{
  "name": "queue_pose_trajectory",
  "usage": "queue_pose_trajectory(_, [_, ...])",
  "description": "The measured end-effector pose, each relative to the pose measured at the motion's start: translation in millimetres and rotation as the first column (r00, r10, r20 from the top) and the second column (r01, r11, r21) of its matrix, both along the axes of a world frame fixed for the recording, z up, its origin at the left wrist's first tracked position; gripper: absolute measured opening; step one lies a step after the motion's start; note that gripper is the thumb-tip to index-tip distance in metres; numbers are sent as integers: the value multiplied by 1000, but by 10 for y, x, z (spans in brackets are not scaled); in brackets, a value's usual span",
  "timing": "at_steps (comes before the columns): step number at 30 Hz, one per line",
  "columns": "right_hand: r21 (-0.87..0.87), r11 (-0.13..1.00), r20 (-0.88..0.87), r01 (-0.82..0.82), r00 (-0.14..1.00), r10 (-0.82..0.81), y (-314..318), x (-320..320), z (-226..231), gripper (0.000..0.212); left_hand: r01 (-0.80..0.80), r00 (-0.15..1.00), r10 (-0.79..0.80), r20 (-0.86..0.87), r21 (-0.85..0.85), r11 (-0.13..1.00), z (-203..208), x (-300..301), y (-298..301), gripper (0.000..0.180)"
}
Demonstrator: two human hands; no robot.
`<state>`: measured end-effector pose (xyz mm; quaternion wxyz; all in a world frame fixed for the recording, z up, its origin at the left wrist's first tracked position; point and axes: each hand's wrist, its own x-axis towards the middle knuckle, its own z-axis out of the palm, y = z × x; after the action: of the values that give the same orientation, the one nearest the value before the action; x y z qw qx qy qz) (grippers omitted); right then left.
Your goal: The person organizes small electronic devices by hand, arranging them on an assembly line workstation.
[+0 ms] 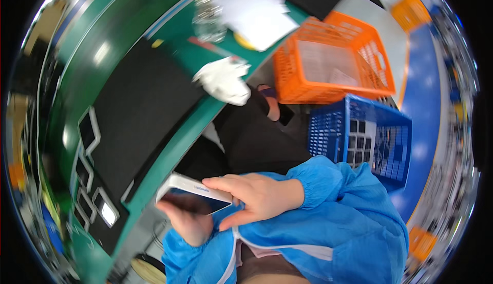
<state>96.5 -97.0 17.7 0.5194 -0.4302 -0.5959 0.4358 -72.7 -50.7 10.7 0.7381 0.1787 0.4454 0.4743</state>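
With left hand (189,226) and right hand (261,199), gripping 1 dark-faced white box (195,197), lower centre of frame; risking a drop, possibly through slipping along smooth edges.

Open room: above the broad, flat black mat (141,101), by way of the green bench edge (179,142). Obstructions: dark-faced, white-sided rectangular box (197,199) fills the gap between bare left hand (190,226) and bare right hand (264,196); white-framed rectangular pieces (105,209), left; crumpled white bundle (223,81), bench edge; open-topped orange plastic crate (334,93) and blue plastic crate (328,127), right.
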Motion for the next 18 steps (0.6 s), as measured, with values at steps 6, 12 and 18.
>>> queue_pose_trajectory(6, [-334, 910, -54, 245, 959, -279, -556, 465, -207, 44, 651, 754, -511, -413, 364, 666, -244, 124, 213, 43])
queue_pose_trajectory(12, [-588, 796, -184, 141, 935, -301, -1396, 551, -323, 47, 996, 78, -780, -621, 11, 91, -122, 408, 342, 39])
queue_pose_trajectory(18, [-686, 725, -437, 56, 766, -472, -1708, 615, -402, 47, 973, -227, -837, -497, -75, -220, -102, 986, 462, 34])
